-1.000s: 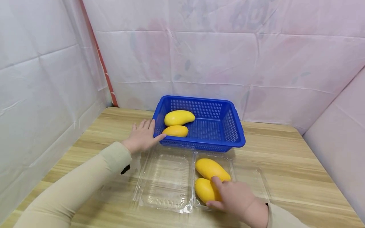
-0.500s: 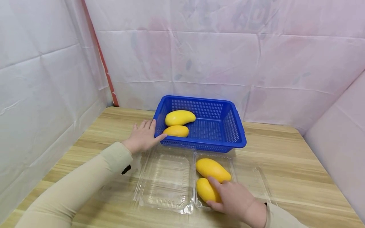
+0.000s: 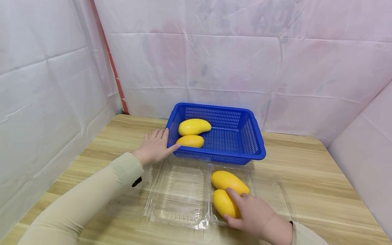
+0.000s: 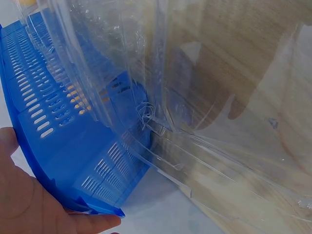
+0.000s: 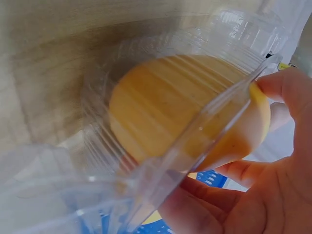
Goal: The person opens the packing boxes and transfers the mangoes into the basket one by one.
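In the head view, my left hand (image 3: 155, 147) rests on the left front corner of a blue plastic basket (image 3: 245, 157), fingers stretched and thumb over the front rim. Two yellow mangoes lie in that basket: a curved one (image 3: 194, 127) behind and a smaller-looking one (image 3: 191, 141) in front. My right hand (image 3: 255, 214) holds the nearer mango (image 3: 225, 204) between thumb and fingers, inside a clear plastic clamshell box. Another mango (image 3: 229, 182) lies just behind it, touching. The right wrist view shows the held mango (image 5: 165, 107) through the clear box wall (image 5: 200, 131).
The clear lid half (image 3: 179, 194) lies flat to the left of the filled half. Another clear plastic edge (image 3: 283, 195) shows to the right. White and pink cloth walls (image 3: 226, 64) enclose the wooden table (image 3: 309, 170) at the back and sides.
The nearer mango has shifted and turned slightly in the clear box under my right hand. My left hand stays on the basket. The head view has shifted a little.
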Available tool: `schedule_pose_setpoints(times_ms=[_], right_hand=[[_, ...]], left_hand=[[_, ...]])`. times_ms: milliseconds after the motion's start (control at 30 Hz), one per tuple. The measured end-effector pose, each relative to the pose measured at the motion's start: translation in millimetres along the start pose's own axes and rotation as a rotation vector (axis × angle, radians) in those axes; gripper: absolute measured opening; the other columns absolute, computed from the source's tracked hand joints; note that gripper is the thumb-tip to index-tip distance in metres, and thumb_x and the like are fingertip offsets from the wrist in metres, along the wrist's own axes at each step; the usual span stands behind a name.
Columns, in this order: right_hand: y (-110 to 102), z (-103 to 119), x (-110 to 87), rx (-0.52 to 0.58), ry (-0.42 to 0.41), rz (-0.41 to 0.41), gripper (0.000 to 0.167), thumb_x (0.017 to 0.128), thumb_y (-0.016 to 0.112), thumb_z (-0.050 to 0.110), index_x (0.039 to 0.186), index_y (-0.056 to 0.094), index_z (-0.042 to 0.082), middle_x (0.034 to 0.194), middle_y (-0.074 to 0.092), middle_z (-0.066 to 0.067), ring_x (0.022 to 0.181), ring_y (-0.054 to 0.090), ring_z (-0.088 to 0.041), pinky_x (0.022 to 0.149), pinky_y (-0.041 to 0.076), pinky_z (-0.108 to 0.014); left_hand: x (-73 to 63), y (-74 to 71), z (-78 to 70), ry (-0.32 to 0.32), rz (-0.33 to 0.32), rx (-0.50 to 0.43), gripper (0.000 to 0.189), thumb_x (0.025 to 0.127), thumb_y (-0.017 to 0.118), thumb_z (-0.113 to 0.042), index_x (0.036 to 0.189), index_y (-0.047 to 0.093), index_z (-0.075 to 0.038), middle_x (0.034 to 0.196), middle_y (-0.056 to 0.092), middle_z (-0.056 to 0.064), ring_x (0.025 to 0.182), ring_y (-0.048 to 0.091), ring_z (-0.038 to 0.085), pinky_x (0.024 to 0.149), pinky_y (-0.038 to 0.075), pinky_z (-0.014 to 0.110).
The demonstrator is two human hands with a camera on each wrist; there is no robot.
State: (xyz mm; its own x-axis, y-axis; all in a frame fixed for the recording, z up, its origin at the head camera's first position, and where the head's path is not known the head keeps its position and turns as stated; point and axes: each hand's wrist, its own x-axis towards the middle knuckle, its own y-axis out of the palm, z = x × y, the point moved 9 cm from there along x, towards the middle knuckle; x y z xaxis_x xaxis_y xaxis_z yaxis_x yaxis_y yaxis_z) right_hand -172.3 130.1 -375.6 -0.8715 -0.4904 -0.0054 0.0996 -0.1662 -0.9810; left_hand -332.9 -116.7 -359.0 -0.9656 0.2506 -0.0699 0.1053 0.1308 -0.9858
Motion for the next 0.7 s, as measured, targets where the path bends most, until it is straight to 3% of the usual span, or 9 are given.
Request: schedule_pose_setpoints(times_ms=[400,700], right_hand=[[-6,-5,-5.9,0.085,-0.078,-0.081,0.068,0.080,0.066,0.051,0.130,0.046,0.010,0.081,0.058,0.001,0.062,0.049,-0.007,0.053,0.045,-0.031],[-13,-7,-9.3,0.174,-0.059,-0.074,0.067,0.083,0.063,0.050,0.133,0.043,0.009,0.094,0.058,-0.001,0.068,0.047,-0.004,0.060,0.048,-0.031]], left_hand=[[1.2,-0.4,-0.2,0.002,-0.007,-0.004,0.090,0.091,0.027,-0.066,0.148,0.013,0.001,0.151,0.018,0.020,0.137,0.014,0.039,0.104,0.007,0.064],[0.8,-0.6,-0.9,0.000,-0.006,0.004,0.089,0.091,0.027,-0.066,0.148,0.013,0.002,0.151,0.018,0.020,0.138,0.014,0.039,0.104,0.008,0.063]])
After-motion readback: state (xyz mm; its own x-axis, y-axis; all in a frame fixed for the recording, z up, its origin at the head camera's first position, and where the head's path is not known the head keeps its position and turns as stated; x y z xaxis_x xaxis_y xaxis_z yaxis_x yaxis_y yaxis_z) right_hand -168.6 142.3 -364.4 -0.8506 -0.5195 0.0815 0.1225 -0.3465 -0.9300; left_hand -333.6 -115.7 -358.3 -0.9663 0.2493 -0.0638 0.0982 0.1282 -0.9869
